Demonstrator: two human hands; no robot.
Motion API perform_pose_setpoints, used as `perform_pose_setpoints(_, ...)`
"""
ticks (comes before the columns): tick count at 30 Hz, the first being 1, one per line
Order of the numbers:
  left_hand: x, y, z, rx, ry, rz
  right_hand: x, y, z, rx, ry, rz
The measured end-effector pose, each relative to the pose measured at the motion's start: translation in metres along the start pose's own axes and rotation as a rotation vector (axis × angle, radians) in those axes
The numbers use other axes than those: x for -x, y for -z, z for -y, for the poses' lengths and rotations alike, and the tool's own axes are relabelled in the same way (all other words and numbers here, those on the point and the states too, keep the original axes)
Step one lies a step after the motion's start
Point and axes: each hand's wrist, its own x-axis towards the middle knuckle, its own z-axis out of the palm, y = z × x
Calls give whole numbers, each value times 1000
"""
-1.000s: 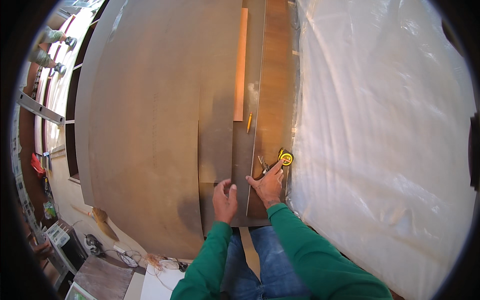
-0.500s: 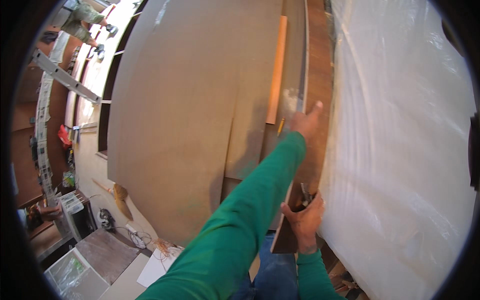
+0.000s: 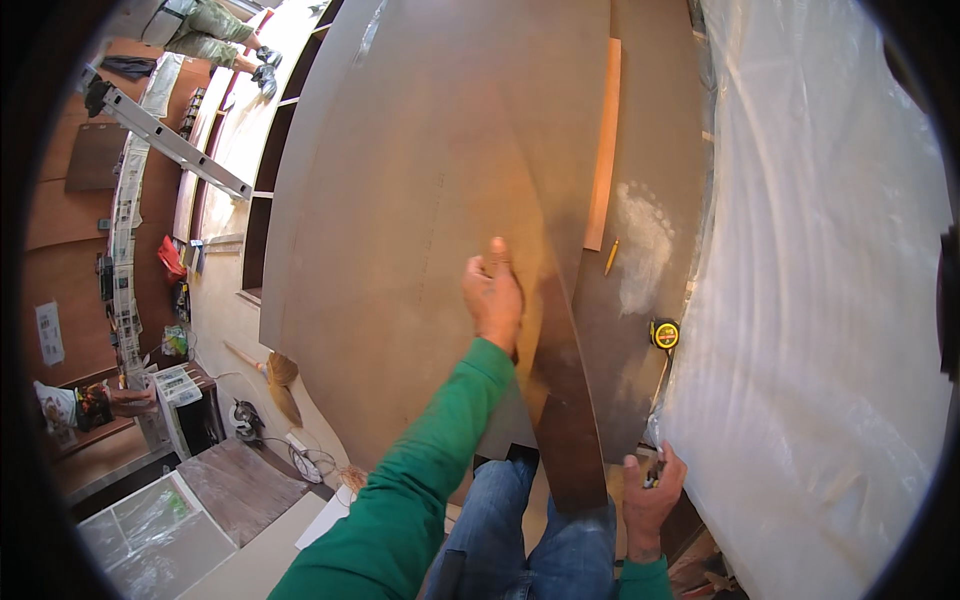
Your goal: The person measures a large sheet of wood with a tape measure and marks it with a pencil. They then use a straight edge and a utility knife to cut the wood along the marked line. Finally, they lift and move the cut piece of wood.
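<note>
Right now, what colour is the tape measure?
The tape measure is black and yellow, seen in the head view.

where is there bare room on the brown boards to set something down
Widest: the brown boards between their left edge and the left hand. Smaller: between the orange strip and the plastic sheeting, beyond the pencil. Crowded: the lower right, with the dark plank, tape measure and right hand.
</note>
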Motion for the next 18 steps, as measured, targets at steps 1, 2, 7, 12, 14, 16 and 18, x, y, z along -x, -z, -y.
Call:
perform_pose_setpoints(1,-22,17,11,73,-22,-68,3,7,-9,13,-83,-17)
perform_pose_setpoints(2,-29,27,2,63,8,-77,7,12,-24,-31,-160,-35)
perform_pose_setpoints(7,-55,62,-6,100,48,-249,10,18,-32,-376,-346,125)
perform_pose_setpoints(12,-59,61,33,345,184,-351,-9,-17,-26,-487,-406,82)
perform_pose_setpoints(14,-56,51,35,389,282,-403,-26,-25,-11,-546,-459,75)
perform_pose_setpoints(16,-56,35,34,313,306,-440,-52,-33,2,-535,-458,47)
perform_pose_setpoints(18,-62,16,29,299,329,-450,-85,-46,13,-585,-460,-43)
